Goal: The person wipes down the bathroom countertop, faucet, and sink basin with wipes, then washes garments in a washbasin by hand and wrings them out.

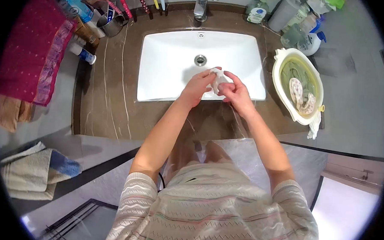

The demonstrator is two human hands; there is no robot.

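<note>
Head view: left hand (pixel 197 88) and right hand (pixel 239 96) hold a white scrap (pixel 218 78), perhaps cloth, over the sink (pixel 169 54) in the brown counter (pixel 110 86), basin (pixel 277 76) nearby.

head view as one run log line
left hand, right hand: at crumpled white cloth; below: white rectangular sink; right side: cream oval basin

This looks like a home bathroom. A white sink (pixel 165 54) with a drain (pixel 200 60) is set into a brown, veined worktop (pixel 111 99), its tap (pixel 200 9) behind it. Pump bottles (pixel 256 14) crowd behind and right of the sink; a cup (pixel 111 26) and a tube (pixel 87 56) stand to its left. A towel (pixel 29 173) lies farther left and nearer, a basin (pixel 281 96) to the sink's right.
</note>
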